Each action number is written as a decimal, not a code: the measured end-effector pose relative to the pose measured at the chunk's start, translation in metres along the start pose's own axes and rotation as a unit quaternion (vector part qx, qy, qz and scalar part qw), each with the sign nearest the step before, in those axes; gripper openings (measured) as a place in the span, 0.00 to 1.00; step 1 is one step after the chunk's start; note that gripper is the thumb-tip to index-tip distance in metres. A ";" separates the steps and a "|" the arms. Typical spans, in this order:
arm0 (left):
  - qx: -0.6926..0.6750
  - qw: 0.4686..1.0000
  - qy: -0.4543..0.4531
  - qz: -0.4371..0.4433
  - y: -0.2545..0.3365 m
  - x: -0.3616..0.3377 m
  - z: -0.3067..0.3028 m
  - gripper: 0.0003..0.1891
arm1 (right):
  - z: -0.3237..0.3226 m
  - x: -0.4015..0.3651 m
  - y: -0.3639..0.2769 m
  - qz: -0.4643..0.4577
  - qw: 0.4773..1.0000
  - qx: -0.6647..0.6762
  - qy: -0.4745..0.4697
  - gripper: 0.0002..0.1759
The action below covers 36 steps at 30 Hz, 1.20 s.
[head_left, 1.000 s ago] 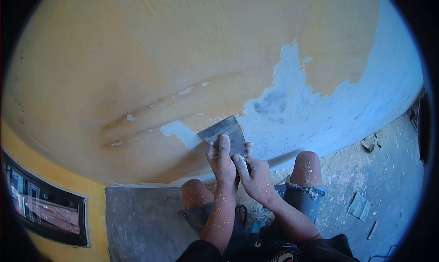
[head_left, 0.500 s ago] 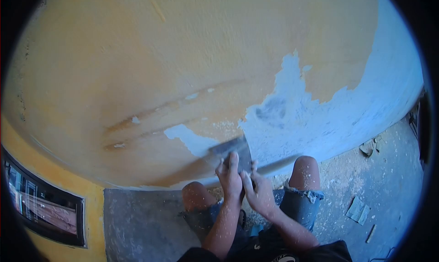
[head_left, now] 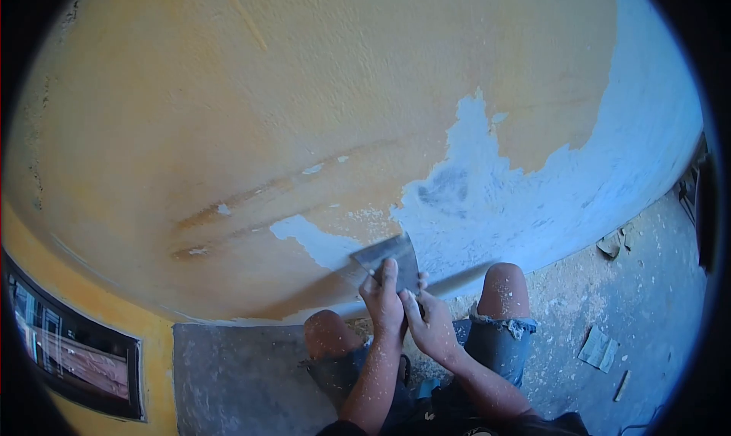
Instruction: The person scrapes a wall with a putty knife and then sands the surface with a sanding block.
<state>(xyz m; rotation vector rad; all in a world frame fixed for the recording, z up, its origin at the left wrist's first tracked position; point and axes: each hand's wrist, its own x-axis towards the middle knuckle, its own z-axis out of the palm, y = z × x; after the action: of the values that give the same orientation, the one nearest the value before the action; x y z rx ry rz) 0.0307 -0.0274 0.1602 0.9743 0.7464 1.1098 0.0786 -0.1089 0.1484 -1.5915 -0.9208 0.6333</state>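
Note:
A flat metal scraper [head_left: 406,265] with a wide blade is held against the low part of the yellow wall [head_left: 251,146], beside the peeled pale area. My left hand [head_left: 383,303] is closed on it, its thumb lying along the blade. Closed from the other side, my right hand [head_left: 431,325] also grips the scraper, thumb pointing up near its lower end. The handle is mostly hidden by my hands. Pale flakes dot both hands and forearms. Just left of the blade shows a small bare white patch [head_left: 312,238].
Bare pale plaster [head_left: 525,207] stretches right along the wall base. Paint flakes litter the concrete floor [head_left: 563,314], along with a grey scrap [head_left: 598,349] and a short stick [head_left: 623,386]. My knees [head_left: 503,291] are bent close to the wall. A dark-framed window [head_left: 84,352] is at lower left.
The view has shifted slightly, so the wall markings sit a little further left. Both hands keep their grip, and the scraper appears slightly lower in view.

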 end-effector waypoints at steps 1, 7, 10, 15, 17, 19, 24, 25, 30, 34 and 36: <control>-0.016 0.999 -0.012 0.031 -0.001 0.009 -0.001 0.14 | 0.000 0.010 -0.001 -0.016 1.000 -0.001 0.002 0.20; -0.044 0.999 -0.002 0.021 0.005 -0.003 0.006 0.15 | 0.000 -0.001 -0.006 -0.025 0.999 0.014 0.013 0.20; -0.040 0.995 -0.003 0.092 0.013 0.014 0.014 0.16 | -0.007 0.016 -0.018 -0.052 0.999 -0.004 0.008 0.21; -0.014 0.998 -0.009 0.060 0.031 -0.002 0.023 0.16 | -0.011 0.003 -0.024 -0.012 1.000 0.009 -0.015 0.22; 0.000 0.997 -0.021 0.077 0.035 0.002 0.025 0.16 | -0.010 0.008 -0.024 -0.044 0.999 0.017 0.003 0.22; -0.011 0.994 -0.043 0.098 0.047 0.009 0.032 0.17 | -0.014 0.021 -0.039 -0.070 0.997 0.021 0.014 0.21; -0.031 0.997 -0.046 0.059 0.033 0.002 0.003 0.18 | -0.007 0.004 -0.035 -0.080 0.996 0.037 -0.018 0.21; -0.071 0.996 -0.038 0.035 0.012 -0.009 -0.017 0.17 | 0.000 -0.014 -0.015 -0.048 0.998 0.006 -0.027 0.21; -0.141 0.983 -0.002 -0.119 -0.100 -0.022 -0.090 0.18 | 0.030 -0.036 0.081 0.116 0.990 -0.042 -0.067 0.26; -0.099 0.979 0.064 -0.165 -0.124 -0.009 -0.099 0.25 | 0.056 -0.029 0.123 0.112 0.993 -0.018 -0.040 0.28; -0.034 0.981 0.018 -0.191 -0.126 0.005 -0.109 0.22 | 0.066 -0.024 0.125 0.127 0.989 -0.062 -0.029 0.29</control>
<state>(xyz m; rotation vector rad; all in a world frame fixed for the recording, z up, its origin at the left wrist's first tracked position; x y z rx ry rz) -0.0151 -0.0115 0.0007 0.7160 0.8771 0.8136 0.0410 -0.0998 0.0110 -1.8287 -0.8190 0.8163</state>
